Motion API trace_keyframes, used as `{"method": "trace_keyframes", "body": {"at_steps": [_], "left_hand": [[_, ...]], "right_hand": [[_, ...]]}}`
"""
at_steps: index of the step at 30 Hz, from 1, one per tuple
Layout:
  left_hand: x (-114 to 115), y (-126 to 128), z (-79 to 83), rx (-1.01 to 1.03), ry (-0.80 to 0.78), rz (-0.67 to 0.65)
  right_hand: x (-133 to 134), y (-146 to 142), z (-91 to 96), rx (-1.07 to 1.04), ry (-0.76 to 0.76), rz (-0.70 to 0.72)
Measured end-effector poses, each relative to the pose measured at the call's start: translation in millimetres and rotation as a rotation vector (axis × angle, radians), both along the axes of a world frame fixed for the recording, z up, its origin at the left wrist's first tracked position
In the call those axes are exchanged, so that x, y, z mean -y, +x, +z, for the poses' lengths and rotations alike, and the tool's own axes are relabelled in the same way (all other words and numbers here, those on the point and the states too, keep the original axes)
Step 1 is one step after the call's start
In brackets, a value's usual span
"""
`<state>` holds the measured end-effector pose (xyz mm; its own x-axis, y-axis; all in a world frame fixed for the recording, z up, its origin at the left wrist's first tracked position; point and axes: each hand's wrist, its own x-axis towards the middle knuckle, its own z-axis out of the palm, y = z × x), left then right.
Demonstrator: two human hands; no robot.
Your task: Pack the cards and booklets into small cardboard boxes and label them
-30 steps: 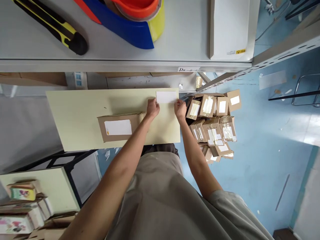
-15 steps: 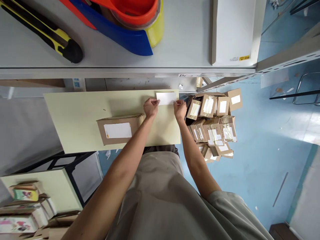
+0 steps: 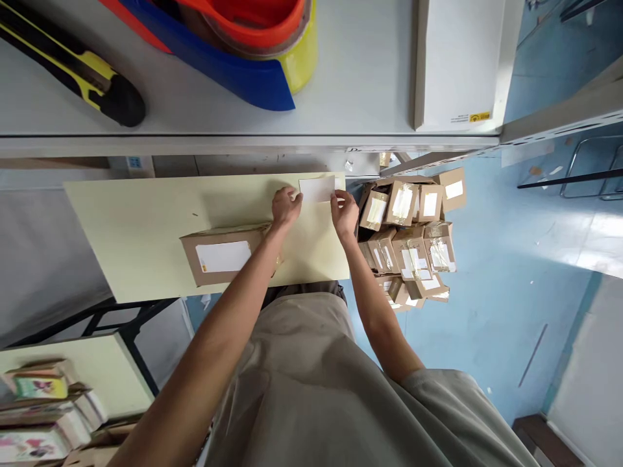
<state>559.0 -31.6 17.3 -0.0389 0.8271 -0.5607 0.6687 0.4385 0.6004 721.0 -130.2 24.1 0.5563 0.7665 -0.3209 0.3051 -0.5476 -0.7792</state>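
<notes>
Left hand point(image 3: 286, 206) and right hand point(image 3: 344, 211) still pinch opposite ends of the small white rectangular paper label point(image 3: 317, 189), as before, at the far right corner of the pale yellow tabletop point(image 3: 146, 220)

Free room as I see it: bare tabletop point(image 3: 131, 220) left of the cardboard box point(image 3: 221, 254); that box sits just beside my left hand point(image 3: 286, 206), the shelf edge point(image 3: 243, 144) overhangs the far rim, stacked parcels point(image 3: 413, 227) crowd the right side
</notes>
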Motion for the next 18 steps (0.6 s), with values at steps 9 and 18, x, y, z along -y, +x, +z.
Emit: {"method": "trace_keyframes", "body": {"at_steps": [9, 18], "left_hand": [[-22, -31, 43.4, 0.354, 0.021, 0.203], [-36, -61, 42.7, 0.261, 0.157, 0.086]], "right_hand": [[-15, -64, 32.1, -0.188, 0.171, 0.218], [-79, -51, 14.9, -0.424, -0.299, -0.009]]}}
